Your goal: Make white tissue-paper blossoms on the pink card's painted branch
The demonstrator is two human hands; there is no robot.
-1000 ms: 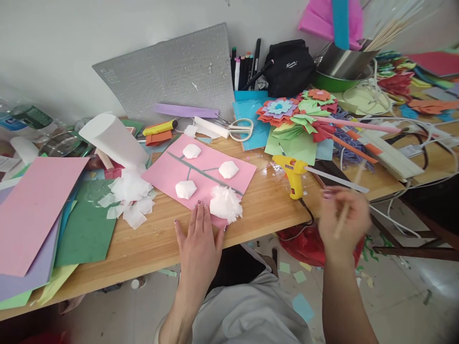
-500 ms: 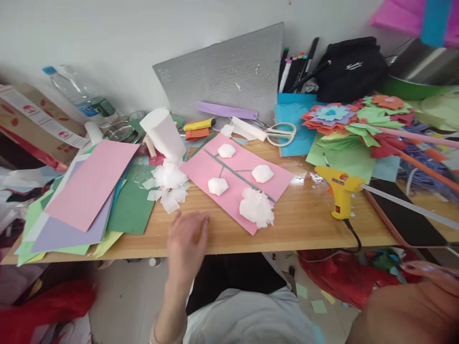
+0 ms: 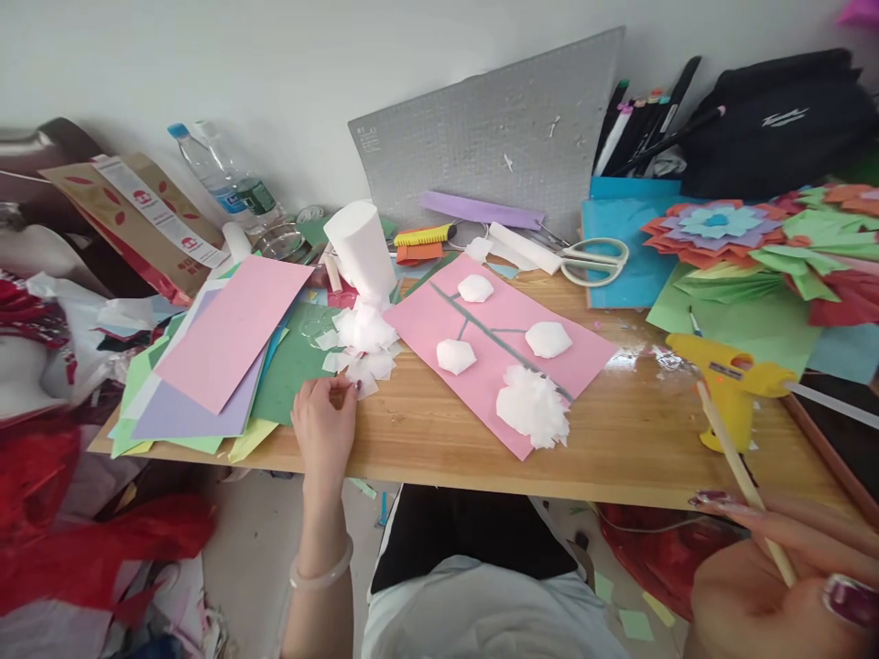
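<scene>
My left hand [image 3: 322,421] is at the near edge of a pile of white tissue-paper petals [image 3: 363,334], fingers curled towards the thumb. Its fingertips touch the petals; whether one is pinched is hidden. My right hand [image 3: 789,558], at the lower right, holds a thin wooden stick [image 3: 734,453] that points up past the yellow glue gun [image 3: 728,394]. Between the hands lies a pink paper sheet [image 3: 439,307] with a grey-green branch. On it sit several white paper buds [image 3: 548,339] and a fluffy white paper flower [image 3: 534,405].
Coloured paper sheets [image 3: 233,334] are stacked at left. A white paper roll [image 3: 361,247] stands behind the petals. White-handled scissors [image 3: 597,261], a yellow cutter [image 3: 422,236] and a grey cutting mat [image 3: 481,133] are at the back. Layered paper flowers [image 3: 714,224] lie at right.
My left hand has moved left and forward to the petals' edge. My right hand has come further into view, showing the wooden stick in it. The camera view has shifted left.
</scene>
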